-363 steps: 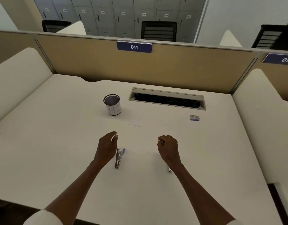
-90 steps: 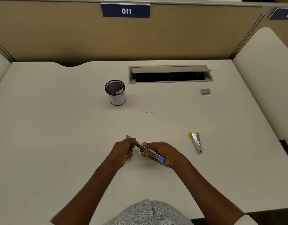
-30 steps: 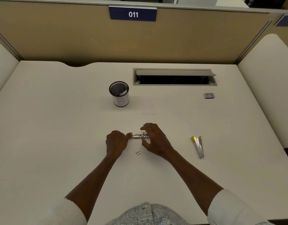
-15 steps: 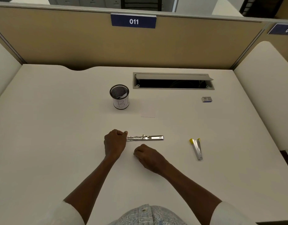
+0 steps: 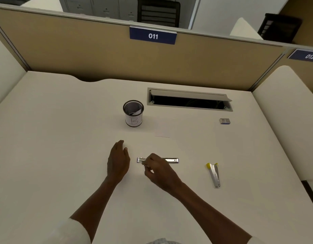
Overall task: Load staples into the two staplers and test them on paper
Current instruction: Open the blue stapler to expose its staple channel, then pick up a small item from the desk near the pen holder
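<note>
One stapler (image 5: 172, 160) lies unfolded flat on the desk, a long silver strip; its middle is hidden by my right hand. My right hand (image 5: 159, 170) hovers over its left end (image 5: 140, 159), thumb and fingertips pinching a small strip of staples (image 5: 144, 162). My left hand (image 5: 118, 160) rests on its edge just left of the stapler, fingers straight, touching nothing else. A second stapler (image 5: 214, 174) with yellow tips lies closed to the right. A small white sheet of paper (image 5: 161, 132) lies beyond the open stapler.
A black mesh cup (image 5: 133, 113) with a white label stands at centre back. A small staple box (image 5: 224, 121) sits at the right, below the open cable slot (image 5: 189, 101). A tan partition walls off the back of the desk.
My left hand has let go of the open stapler and opened beside it. My right hand has picked the staples off the desk and carried them over the stapler's left end.
</note>
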Tool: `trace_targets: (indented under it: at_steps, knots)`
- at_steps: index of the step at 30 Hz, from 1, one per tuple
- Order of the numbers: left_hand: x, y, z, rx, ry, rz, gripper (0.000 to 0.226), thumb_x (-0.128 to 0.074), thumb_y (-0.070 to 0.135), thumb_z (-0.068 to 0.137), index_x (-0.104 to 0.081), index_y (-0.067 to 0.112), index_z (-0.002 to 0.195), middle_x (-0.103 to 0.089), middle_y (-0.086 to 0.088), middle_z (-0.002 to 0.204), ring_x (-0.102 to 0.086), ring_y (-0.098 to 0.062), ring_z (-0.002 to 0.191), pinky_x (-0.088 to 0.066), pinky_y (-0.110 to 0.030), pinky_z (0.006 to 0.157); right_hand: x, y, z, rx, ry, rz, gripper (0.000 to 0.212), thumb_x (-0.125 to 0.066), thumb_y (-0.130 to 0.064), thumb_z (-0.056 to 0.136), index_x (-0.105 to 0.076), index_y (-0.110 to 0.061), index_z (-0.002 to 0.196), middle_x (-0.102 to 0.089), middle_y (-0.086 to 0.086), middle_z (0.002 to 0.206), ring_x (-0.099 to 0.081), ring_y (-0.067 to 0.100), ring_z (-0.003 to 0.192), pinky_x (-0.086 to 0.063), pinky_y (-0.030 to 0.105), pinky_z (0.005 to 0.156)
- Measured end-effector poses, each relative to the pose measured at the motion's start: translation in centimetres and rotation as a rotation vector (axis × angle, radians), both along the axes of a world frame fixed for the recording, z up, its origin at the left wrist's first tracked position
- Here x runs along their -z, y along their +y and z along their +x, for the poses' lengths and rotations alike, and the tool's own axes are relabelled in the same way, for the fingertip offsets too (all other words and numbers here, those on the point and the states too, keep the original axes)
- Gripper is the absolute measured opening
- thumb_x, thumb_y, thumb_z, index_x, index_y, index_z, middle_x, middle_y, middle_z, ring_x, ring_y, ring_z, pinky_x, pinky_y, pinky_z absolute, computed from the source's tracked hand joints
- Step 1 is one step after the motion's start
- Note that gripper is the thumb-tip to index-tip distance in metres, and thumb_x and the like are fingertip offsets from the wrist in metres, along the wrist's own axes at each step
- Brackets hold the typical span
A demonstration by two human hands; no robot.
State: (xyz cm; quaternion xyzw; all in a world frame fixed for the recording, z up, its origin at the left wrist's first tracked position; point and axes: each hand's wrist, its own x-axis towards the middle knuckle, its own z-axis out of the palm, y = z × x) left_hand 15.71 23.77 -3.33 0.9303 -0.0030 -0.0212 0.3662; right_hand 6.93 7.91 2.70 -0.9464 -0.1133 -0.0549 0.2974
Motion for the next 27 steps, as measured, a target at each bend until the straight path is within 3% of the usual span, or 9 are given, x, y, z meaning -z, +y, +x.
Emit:
trace_targets:
  at_steps: [7, 11, 14, 16, 20, 27]
  knots:
    - [2.3, 2.5, 2.2, 0.048, -0.012, 0.134, 0.051, -0.037, 0.016, 0.103, -0.027, -0.001, 0.150, -0.020, -0.014, 0.161, -0.012, -0.024, 0.151, -0.010, -0.037, 0.123, -5.1, -0.8, 7.7, 0.203, -0.071, 0.167, 0.019, -0.063, 0.002, 0.079, -0.070, -0.002, 0.095, -0.066, 0.012, 0.089, -0.065, 0.026, 0.080, -0.054, 0.045, 0.079]
    - [3.3, 3.5, 2.9, 0.075, -0.048, 0.180, 0.051, -0.041, 0.018, 0.103, -0.030, -0.005, 0.147, -0.021, -0.017, 0.160, -0.014, -0.028, 0.150, -0.013, -0.044, 0.122, -7.3, -1.0, 13.0, 0.262, -0.096, 0.076, 0.007, -0.062, -0.005, 0.078, -0.068, -0.002, 0.079, -0.065, 0.012, 0.076, -0.060, 0.027, 0.071, -0.050, 0.043, 0.070]
    - [3.7, 3.5, 2.9, 0.070, -0.108, 0.194, 0.052, -0.038, 0.023, 0.102, -0.036, -0.007, 0.144, -0.026, -0.019, 0.157, -0.020, -0.030, 0.148, -0.017, -0.045, 0.121, -8.0, -0.7, 16.3, 0.290, -0.105, 0.047, 0.010, -0.062, -0.005, 0.081, -0.066, -0.007, 0.071, -0.062, 0.004, 0.067, -0.053, 0.020, 0.065, -0.039, 0.029, 0.062]
    - [3.8, 3.5, 2.8, 0.058, -0.116, 0.191, 0.054, -0.035, 0.026, 0.101, -0.037, -0.006, 0.144, -0.026, -0.018, 0.157, -0.021, -0.029, 0.148, -0.017, -0.045, 0.121, -7.8, -0.5, 17.9, 0.281, -0.097, 0.042, 0.014, -0.062, -0.003, 0.081, -0.064, -0.007, 0.068, -0.058, 0.002, 0.064, -0.049, 0.016, 0.063, -0.035, 0.027, 0.062]
    - [4.0, 3.4, 2.9, 0.058, -0.127, 0.185, 0.059, -0.029, 0.031, 0.099, -0.036, -0.005, 0.145, -0.026, -0.016, 0.158, -0.019, -0.027, 0.149, -0.017, -0.043, 0.121, -6.8, 0.1, 20.3, 0.236, -0.018, -0.021, 0.011, -0.058, -0.001, 0.083, -0.069, -0.001, 0.083, -0.071, 0.013, 0.084, -0.062, 0.027, 0.080, -0.049, 0.038, 0.073]
    - [3.9, 3.3, 2.9, 0.061, -0.139, 0.182, 0.057, -0.032, 0.028, 0.099, -0.039, -0.006, 0.143, -0.029, -0.018, 0.156, -0.024, -0.030, 0.147, -0.020, -0.045, 0.120, -5.7, 0.6, 22.0, 0.226, 0.035, -0.118, 0.018, -0.051, 0.000, 0.088, -0.068, 0.003, 0.080, -0.069, 0.017, 0.078, -0.061, 0.032, 0.075, -0.051, 0.045, 0.070]
